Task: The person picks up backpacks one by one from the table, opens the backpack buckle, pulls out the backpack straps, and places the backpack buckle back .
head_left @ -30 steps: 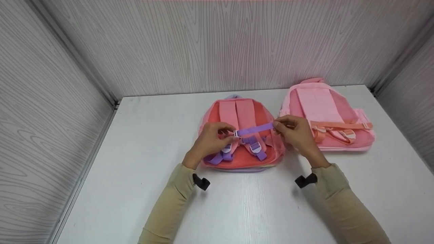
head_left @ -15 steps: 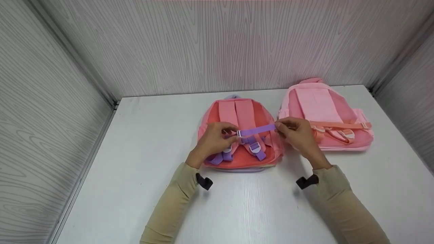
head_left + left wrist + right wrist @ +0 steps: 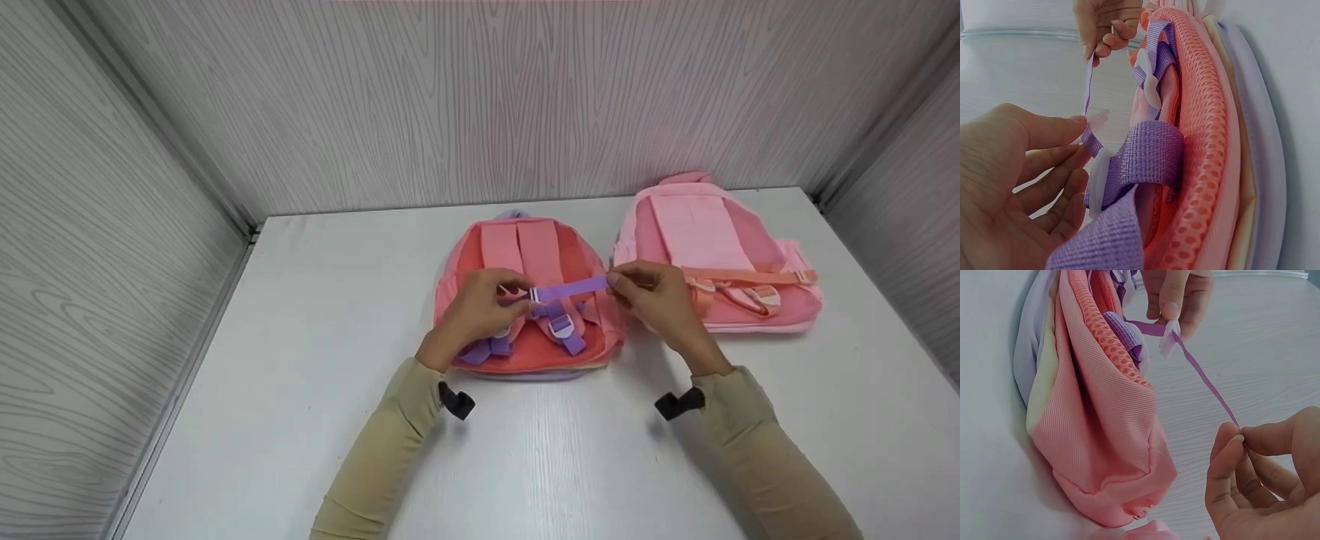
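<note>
A coral-pink backpack [image 3: 532,361] lies on the table with its shoulder straps facing up. My left hand [image 3: 480,307] pinches a white plastic buckle [image 3: 1170,338] threaded on a purple webbing strap [image 3: 574,288]. Between thumb and fingertips, my right hand [image 3: 656,296] holds that strap's far end. The strap runs nearly straight between both hands, raised off the bag in the right wrist view. Below it, more purple webbing passes through a second white buckle [image 3: 561,327] on a shoulder strap. The left fingers partly cover the held buckle in the head view.
To the right lies a light pink backpack [image 3: 697,225] with orange straps [image 3: 742,277], just beyond my right hand. A wood-grain panel [image 3: 450,105] rises behind the white table [image 3: 322,300], with side panels left and right.
My left hand and the buckle have shifted a little right, closer to my right hand. The stretch of purple strap between them looks slightly shorter. My right hand has hardly moved.
</note>
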`<state>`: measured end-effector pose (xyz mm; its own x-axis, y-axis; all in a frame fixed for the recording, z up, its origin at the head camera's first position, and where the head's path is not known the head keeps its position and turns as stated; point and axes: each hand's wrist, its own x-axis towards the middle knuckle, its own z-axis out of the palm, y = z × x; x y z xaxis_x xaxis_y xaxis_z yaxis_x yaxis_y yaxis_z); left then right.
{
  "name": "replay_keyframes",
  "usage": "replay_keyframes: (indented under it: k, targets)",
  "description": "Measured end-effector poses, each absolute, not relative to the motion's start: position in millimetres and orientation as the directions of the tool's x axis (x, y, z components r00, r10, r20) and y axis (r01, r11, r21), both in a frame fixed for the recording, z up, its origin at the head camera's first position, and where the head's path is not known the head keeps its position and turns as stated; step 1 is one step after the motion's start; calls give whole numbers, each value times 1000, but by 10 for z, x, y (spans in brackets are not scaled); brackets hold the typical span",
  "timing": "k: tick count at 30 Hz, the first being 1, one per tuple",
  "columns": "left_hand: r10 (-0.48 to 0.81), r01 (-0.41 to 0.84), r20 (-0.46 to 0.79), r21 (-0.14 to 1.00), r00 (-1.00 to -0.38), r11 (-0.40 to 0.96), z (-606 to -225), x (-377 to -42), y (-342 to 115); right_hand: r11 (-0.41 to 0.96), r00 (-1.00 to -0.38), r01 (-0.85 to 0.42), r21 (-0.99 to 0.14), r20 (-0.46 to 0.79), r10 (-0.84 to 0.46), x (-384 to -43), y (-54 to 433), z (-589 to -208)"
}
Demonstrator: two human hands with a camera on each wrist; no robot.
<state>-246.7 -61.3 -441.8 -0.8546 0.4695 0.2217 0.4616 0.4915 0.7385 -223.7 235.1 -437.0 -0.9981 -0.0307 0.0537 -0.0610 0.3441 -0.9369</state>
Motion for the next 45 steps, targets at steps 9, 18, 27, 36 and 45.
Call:
replay_keyframes:
  k: [9,18,27,36,45]
  targets:
    - [490,469,214,738,-845,485,-4405,-2463,-517,357,-999,-50,-933,41,-32,-2231,2354,-4381]
    - [502,484,224,734,-835,477,-4402,-2473,-444,344,-997,-71,-936,61,-41,-2232,2385,-4425]
    - [499,467,215,754,-840,462,-4409,-2469,-367,358,-999,-37,-933,28,-29,-2217,2379,-4403]
    - [514,487,235,756,-825,437,-4423,-2457,-281,382,-1000,-13,-924,4,-23,-2225,2395,-4429]
    - [516,492,240,755,-822,433,-4423,-2484,-204,391,-1000,-30,-920,26,-16,-2205,2380,-4420]
